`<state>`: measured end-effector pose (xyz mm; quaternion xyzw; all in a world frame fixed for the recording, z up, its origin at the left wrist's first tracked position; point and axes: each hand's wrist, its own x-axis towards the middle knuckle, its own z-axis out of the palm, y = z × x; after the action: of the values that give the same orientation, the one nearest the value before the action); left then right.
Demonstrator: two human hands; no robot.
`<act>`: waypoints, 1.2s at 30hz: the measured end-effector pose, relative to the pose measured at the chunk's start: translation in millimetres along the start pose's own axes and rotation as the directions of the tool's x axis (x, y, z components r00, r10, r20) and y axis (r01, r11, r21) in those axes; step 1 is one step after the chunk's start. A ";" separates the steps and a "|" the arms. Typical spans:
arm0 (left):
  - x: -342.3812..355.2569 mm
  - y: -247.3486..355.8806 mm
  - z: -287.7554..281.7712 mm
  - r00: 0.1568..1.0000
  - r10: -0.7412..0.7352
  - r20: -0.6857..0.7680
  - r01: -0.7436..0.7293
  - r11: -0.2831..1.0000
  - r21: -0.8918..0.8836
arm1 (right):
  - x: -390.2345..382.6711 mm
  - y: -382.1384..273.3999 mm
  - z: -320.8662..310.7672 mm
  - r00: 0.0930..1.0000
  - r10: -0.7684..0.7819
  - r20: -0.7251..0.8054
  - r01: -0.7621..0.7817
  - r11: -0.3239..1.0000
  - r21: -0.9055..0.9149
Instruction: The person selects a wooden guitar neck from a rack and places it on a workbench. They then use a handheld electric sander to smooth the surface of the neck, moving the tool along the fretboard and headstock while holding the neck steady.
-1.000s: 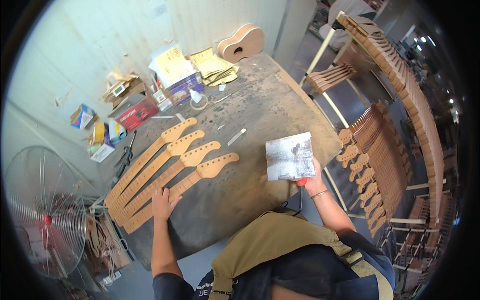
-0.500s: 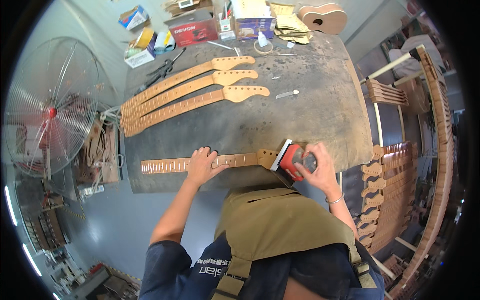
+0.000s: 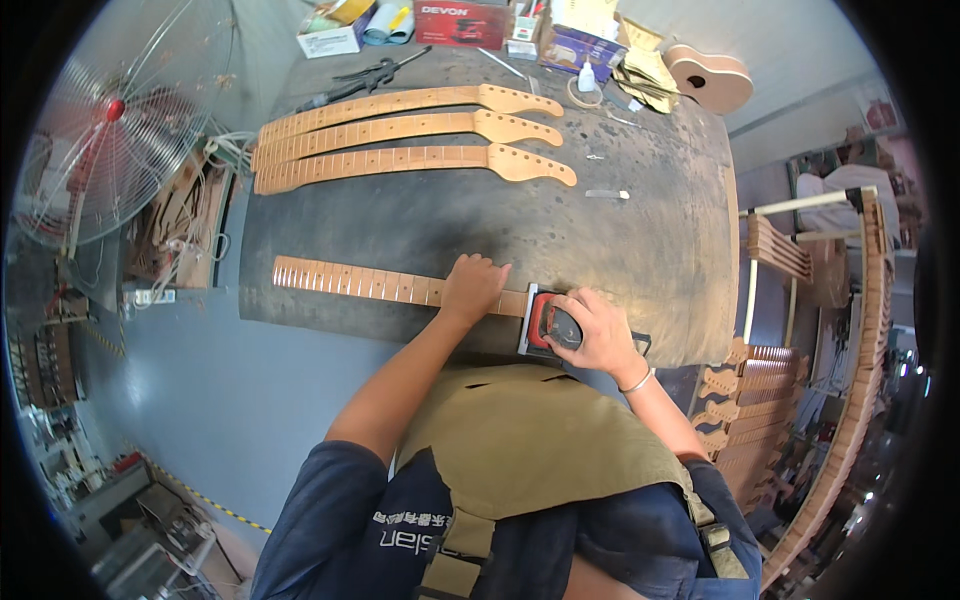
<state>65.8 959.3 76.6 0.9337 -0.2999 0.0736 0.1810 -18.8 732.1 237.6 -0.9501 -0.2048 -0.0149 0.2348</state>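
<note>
Head view: one fretted guitar neck point(image 3: 355, 279) lies near the front edge of the counter point(image 3: 360, 222), fret side up, heel end to the left. The left hand point(image 3: 471, 290) rests across this neck, toward its headstock end, probably to pin it against sliding. Its fingers point(image 3: 478, 264) are bent and close together; their tips are out of sight, so whether they clamp the wood or only press on it cannot be told. The right hand point(image 3: 600, 338) has its fingers clamped around a red and black power sander point(image 3: 544, 320) at the right end of the same neck. This overhand hold appears suited to steering the tool while the other hand steadies the wood.

Three spare necks point(image 3: 400, 160) lie side by side at the rear left, headstocks to the right, apparently parked out of the working area. A flat strip point(image 3: 601, 193) lies to the right of them, apart from both hands.

Visibility limits: the sander and the right hand cover the headstock of the held neck. The sander's pad is seen mainly edge-on, so its contact with the wood cannot be confirmed. Racked necks point(image 3: 762, 420) at the right overlap, and their count is uncertain. Objects beyond them are too dark and small to identify
</note>
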 end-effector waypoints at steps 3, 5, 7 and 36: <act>-1.2 1.7 -0.5 1.000 0.009 0.011 -0.009 1.000 0.023 | 1.4 0.4 -0.2 0.999 -0.050 -0.012 0.050 0.999 0.005; -1.3 2.1 -1.0 1.000 -0.008 -0.011 0.008 1.000 0.013 | 0.9 -1.5 0.0 0.998 -0.054 0.012 0.055 0.998 -0.010; -2.8 1.3 3.6 0.998 -0.008 -0.060 0.006 1.000 -0.021 | 1.3 -2.4 0.3 0.997 -0.064 0.032 0.065 0.998 -0.017; -7.9 5.9 7.3 0.991 -0.036 -0.128 0.022 0.993 -0.114 | -3.3 -14.9 2.6 0.998 -0.034 0.049 0.034 0.999 -0.006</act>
<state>56.1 956.3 69.6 0.9196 -0.2775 0.1145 0.2533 -27.8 744.0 241.4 -0.9473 -0.2267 0.0039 0.2262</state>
